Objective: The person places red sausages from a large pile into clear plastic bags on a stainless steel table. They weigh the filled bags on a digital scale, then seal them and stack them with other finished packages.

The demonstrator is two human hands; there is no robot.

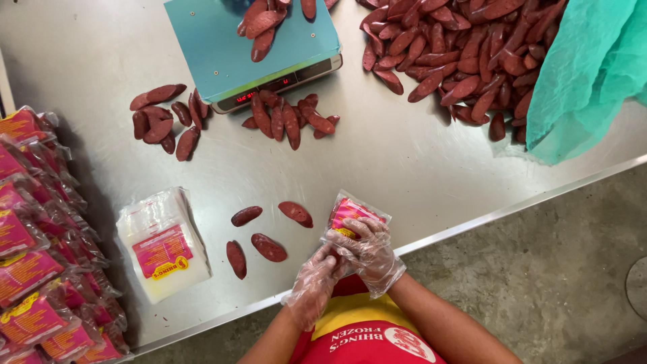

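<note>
Steel table (pixel 404 168) — big sausage heap (pixel 465 54) far right, scale (pixel 222 47) beyond. Stack of empty pouches (pixel 162 246) left. Four loose sausages (pixel 266 236) beside filled pouch (pixel 350 216) at table edge; right hand (pixel 371 253) and left hand (pixel 317 283), gloved, fingers closed on it. Risk: slick gloves — pouch could slip off the edge.

This is a small food packing workshop. A wide steel table (pixel 404 162) stands on a bare concrete floor (pixel 573 269). On it is a weighing scale (pixel 249 47) with a teal plate. Right of the scale lies a big heap of dark red sausages (pixel 458 54), and far left of it a row of filled printed packs (pixel 34 269). Below the scale is a stack of empty bags (pixel 162 246).
</note>
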